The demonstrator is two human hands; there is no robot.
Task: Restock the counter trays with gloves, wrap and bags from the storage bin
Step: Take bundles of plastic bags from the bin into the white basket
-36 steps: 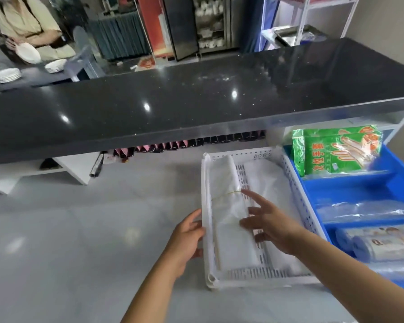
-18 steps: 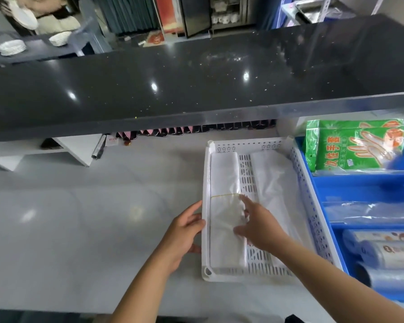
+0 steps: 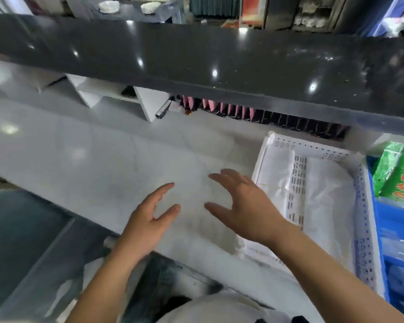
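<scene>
A white perforated tray [image 3: 364, 241] sits on the grey counter at the right, holding two stacks of white plastic bags [image 3: 275, 173]. Right of it stands a blue tray [image 3: 383, 220] with a green pack of gloves [image 3: 399, 176] at its far end. My left hand [image 3: 147, 222] and my right hand [image 3: 243, 208] hover over the bare counter just left of the white tray. Both have spread fingers and hold nothing. My right forearm crosses the white tray's near left corner.
A black stone counter top [image 3: 196, 59] overhangs the work surface at the back. Under it stand white shelf dividers [image 3: 147, 101] and a row of dark and pink items [image 3: 254, 113]. The grey counter [image 3: 79, 155] stretches left. Its near edge drops off at bottom left.
Both hands have left the white tray and the bag stack and moved left over the counter, fingers spread. The view has swung left and tilted, so the trays now sit at the right edge.
</scene>
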